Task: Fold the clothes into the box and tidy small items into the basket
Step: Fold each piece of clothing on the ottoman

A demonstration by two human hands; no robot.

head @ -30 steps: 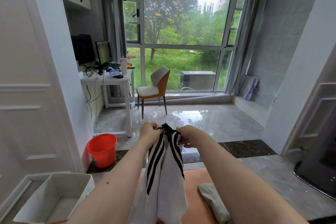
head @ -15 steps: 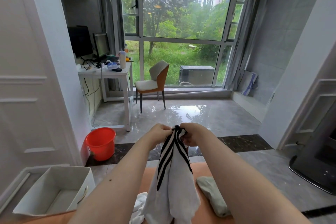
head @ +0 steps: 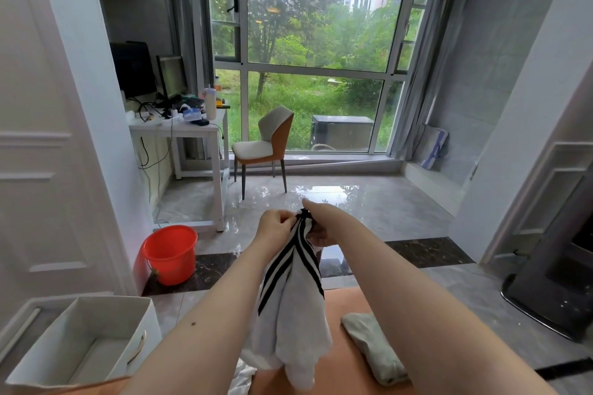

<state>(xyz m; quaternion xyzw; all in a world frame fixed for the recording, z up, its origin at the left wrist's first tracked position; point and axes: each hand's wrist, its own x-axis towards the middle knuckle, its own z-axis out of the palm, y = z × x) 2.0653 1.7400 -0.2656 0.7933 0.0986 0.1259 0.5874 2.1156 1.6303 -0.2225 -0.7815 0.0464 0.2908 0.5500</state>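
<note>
Right, both hands are up at chest height here, and the left hand (head: 276, 228) pinches the top edge of the white garment with black stripes (head: 293, 301) while the right hand (head: 321, 226) grips the same bunched edge just beside it, fingers curled into the cloth. The garment hangs limp between the forearms, its lower end trailing down to the orange surface (head: 349, 362) near the person. It looks light and soft, floppy rather than stiff, so I'd judge it wants spreading by two corners of that top edge, hands drawn apart, before any fold will hold. The white fabric box (head: 86, 340) sits open at near left, well apart from the garment. A grey-green folded cloth (head: 372, 346) lies on the orange surface to the right, close enough to crowd a spread-out garment. Farther left stands an orange bucket (head: 170, 253), with a white desk (head: 192, 138) and a chair (head: 266, 144) far off by the window; none of those blocks the way.
</note>
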